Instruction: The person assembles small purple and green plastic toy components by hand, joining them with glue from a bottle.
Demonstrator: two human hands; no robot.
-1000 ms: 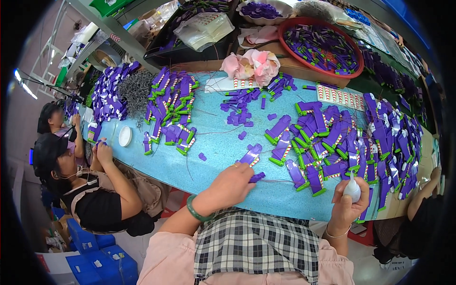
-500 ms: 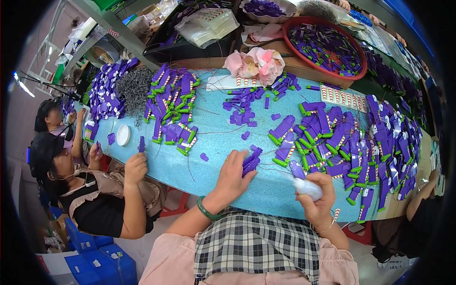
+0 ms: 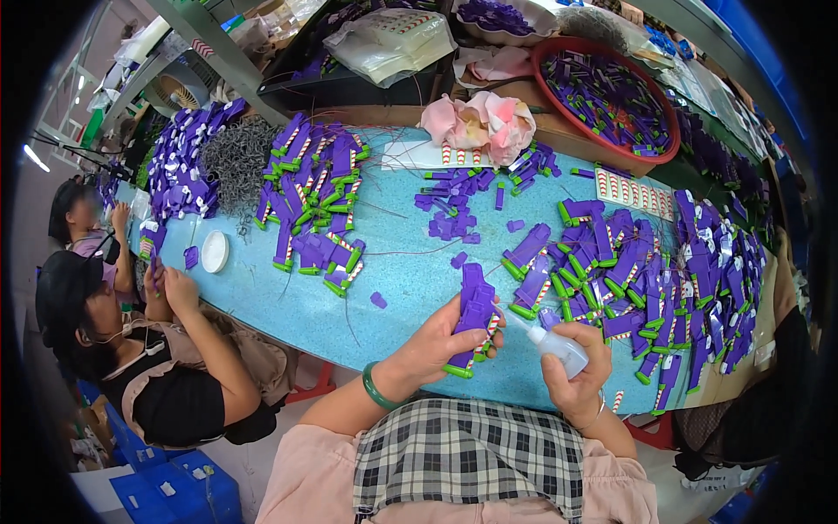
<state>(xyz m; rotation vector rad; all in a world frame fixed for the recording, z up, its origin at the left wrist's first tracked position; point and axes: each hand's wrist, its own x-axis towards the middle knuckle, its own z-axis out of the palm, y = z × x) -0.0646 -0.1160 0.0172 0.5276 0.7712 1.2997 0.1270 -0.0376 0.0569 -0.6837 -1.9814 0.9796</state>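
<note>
My left hand (image 3: 425, 348) is closed around a purple plastic piece (image 3: 476, 304) with a green end and a red-and-white striped strip, lifted over the table's near edge. A white squeeze bottle (image 3: 566, 353) with a thin nozzle is gripped in my right hand (image 3: 583, 384). Its tip points left, close to the purple piece; whether they touch I cannot tell. Just beyond my hands lie small loose purple parts (image 3: 454, 210). To the right spreads a heap of purple-and-green pieces (image 3: 611, 266).
Another pile of purple-and-green pieces (image 3: 319, 201) and dark tangled wire-like parts (image 3: 234, 166) lie left. A white dish (image 3: 215, 251) stands near a co-worker (image 3: 188, 375). Farther back are pink crumpled cloth (image 3: 478, 124), a striped sticker sheet (image 3: 635, 194) and a red basin (image 3: 552, 100).
My left hand has raised the purple piece off the table and turned it, so its green end shows. The bottle's nozzle now points at it. The co-worker's hands have come together.
</note>
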